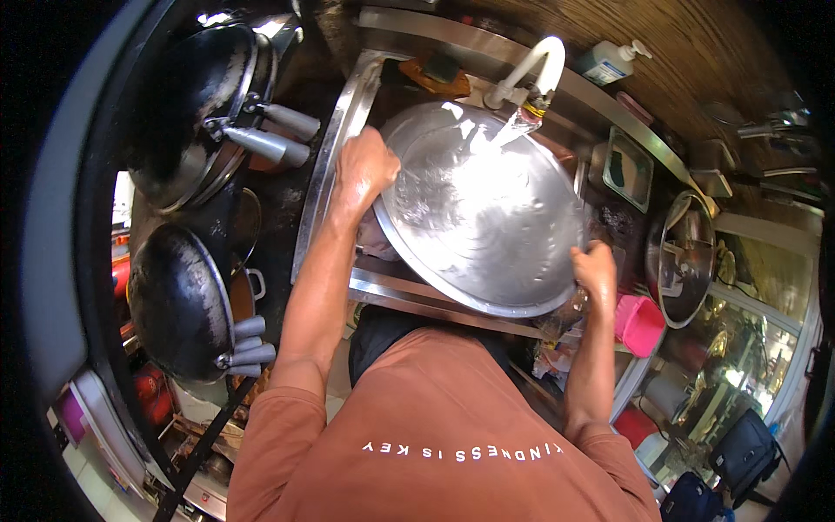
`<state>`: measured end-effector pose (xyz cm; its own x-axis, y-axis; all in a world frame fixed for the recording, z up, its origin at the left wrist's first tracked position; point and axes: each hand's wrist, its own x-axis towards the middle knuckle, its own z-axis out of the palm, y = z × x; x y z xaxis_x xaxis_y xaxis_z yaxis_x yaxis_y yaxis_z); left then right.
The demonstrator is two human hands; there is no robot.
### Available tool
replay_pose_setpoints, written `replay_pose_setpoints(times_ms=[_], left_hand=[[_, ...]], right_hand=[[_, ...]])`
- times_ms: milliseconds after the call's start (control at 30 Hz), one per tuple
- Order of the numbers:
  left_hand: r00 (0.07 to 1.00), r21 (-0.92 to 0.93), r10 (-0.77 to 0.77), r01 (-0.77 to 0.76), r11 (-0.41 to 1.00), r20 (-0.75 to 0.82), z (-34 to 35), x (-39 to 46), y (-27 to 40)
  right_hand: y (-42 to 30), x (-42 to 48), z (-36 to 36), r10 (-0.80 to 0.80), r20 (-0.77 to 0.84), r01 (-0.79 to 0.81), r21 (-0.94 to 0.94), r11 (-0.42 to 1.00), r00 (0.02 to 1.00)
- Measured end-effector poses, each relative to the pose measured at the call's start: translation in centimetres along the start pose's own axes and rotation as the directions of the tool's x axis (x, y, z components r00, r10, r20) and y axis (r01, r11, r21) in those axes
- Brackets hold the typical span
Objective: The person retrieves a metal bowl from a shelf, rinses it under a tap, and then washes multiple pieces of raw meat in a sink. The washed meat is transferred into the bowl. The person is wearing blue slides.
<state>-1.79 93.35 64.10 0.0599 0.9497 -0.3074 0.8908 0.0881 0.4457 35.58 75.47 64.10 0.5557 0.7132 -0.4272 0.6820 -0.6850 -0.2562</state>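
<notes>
A large round metal basin (450,241) lies over the steel sink, tilted, with water in it. My left hand (366,164) is closed on its left rim, knuckles up. At the right rim, my right hand (595,269) grips the edge; its fingertips are partly hidden. From a white curved faucet (551,62) above the far rim, water runs into the basin. Glare covers much of the basin's middle.
Black woks (176,300) with metal handles are stacked at left. A pump bottle (610,62) stands behind the faucet. To the right are a rectangular metal tray (627,171), a pink plastic container (639,325) and a round glass lid (682,261). The sink's front edge (404,293) runs before me.
</notes>
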Motion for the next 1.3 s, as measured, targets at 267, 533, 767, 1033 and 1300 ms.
replay_pose_setpoints(times_ms=[267, 533, 767, 1033, 1300], left_hand=[[0.751, -0.098, 0.242, -0.377, 0.921, -0.614, -2.3, -3.8, 0.8], [0.993, -0.481, -0.118, 0.094, 0.872, -0.020, 16.9, -3.0, -9.3], [0.911, -0.477, -0.044, 0.256, 0.841, 0.411, 20.3, -4.1, -9.8], [0.999, -0.305, -0.049, 0.046, 0.951, -0.002, 0.0, -3.5, -3.5], [0.957, -0.355, 0.030, -0.136, 0.925, -0.289, 3.8, -4.8, -7.6]], right_hand=[[-1.4, 1.3, 13.9, -0.054, -0.306, 0.167, 0.356, 0.919, 0.950], [-6.2, 0.0, -2.6, -0.366, -0.622, 0.574, 0.168, 0.802, 0.693], [-7.1, 0.0, -7.8, -0.415, -0.371, 0.429, -0.049, 0.902, 0.831], [5.9, 5.5, 8.7, -0.070, 0.177, -0.033, 0.520, 0.853, 0.982], [0.4, 3.4, 9.5, -0.187, -0.516, 0.500, 0.577, 0.646, 0.836]])
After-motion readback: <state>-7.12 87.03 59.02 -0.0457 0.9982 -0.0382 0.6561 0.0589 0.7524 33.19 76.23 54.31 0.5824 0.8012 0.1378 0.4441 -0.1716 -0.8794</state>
